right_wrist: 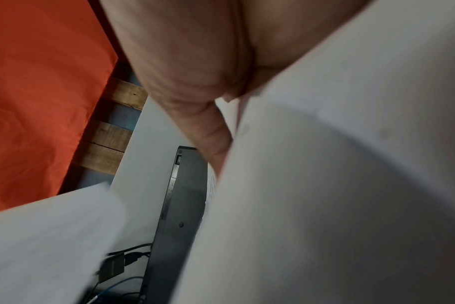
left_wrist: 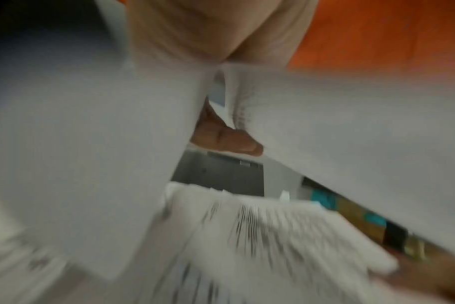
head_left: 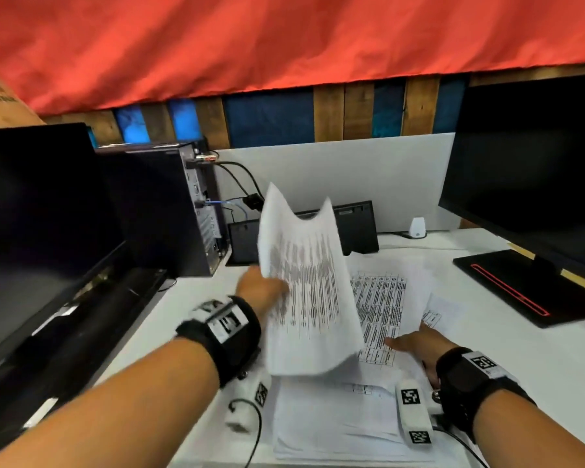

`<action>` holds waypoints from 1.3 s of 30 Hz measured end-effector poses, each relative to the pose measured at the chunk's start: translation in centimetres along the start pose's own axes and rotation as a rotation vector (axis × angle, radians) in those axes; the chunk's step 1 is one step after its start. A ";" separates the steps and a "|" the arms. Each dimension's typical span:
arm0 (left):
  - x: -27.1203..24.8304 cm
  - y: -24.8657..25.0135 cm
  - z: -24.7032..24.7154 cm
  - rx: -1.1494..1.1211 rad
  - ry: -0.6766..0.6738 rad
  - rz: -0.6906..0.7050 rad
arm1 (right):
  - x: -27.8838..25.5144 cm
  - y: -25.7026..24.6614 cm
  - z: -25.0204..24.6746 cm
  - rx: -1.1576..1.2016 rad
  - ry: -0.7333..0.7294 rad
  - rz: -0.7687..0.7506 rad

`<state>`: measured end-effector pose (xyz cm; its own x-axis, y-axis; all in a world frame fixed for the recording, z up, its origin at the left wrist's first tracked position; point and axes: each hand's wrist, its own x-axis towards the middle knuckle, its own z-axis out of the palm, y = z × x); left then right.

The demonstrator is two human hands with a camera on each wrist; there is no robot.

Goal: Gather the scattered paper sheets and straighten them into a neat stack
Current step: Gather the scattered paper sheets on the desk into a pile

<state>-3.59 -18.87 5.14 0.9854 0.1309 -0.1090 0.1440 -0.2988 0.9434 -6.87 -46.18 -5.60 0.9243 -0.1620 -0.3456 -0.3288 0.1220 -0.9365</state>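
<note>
Several sheets (head_left: pixel 304 285) upright, long axis vertical, pinched by left hand (head_left: pixel 262 290), right hand (head_left: pixel 416 346) flat on table papers (head_left: pixel 382 298)

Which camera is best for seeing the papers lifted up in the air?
The head view: the lifted sheets show whole in the left hand. The left wrist view shows them blurred and close; the right wrist view catches only a blurred corner.

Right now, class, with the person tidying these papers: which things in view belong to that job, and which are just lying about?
Belongs to the job:
- raised sheets, held by the left hand
- printed sheets on the desk, under the right hand
- near pile

Just lying about:
- left monitor
- computer tower
- right monitor
- small white device
- cables
</note>
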 end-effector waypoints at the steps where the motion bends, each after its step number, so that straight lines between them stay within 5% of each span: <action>1: -0.3 -1.4 1.3 0.085 -0.024 -0.042 | 0.1 0.1 0.1 0.022 0.006 -0.007; 5: -0.9 -3.9 4.2 0.327 -0.143 -0.242 | 0.1 -0.2 -0.1 0.109 -0.047 0.051; 10: 0.0 -3.6 3.4 0.583 -0.366 -0.282 | 0.3 0.7 -0.4 -0.088 -0.084 -0.061; 16: 3.9 -4.4 -3.2 0.763 0.049 -0.275 | 1.8 1.2 -1.0 -0.200 0.045 -0.064; 25: 4.1 -4.2 -2.5 0.926 -0.081 -0.265 | 2.1 1.1 -1.4 -0.390 0.015 -0.117; 30: 4.0 -4.4 -3.3 0.759 0.014 -0.179 | 1.5 1.1 -2.2 -0.144 -0.030 -0.039; 36: 3.8 -6.2 -4.3 0.741 0.013 -0.182 | 2.1 0.5 -3.0 -0.416 -0.047 -0.114; 39: 3.5 -6.8 -4.4 0.713 -0.011 -0.198 | 0.2 -1.5 -3.1 -0.318 -0.101 -0.013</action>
<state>-1.48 -12.24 -0.28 0.9350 0.2378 -0.2632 0.3399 -0.8127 0.4733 -6.82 -49.45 -4.48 0.9381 -0.0615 -0.3408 -0.3462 -0.1932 -0.9180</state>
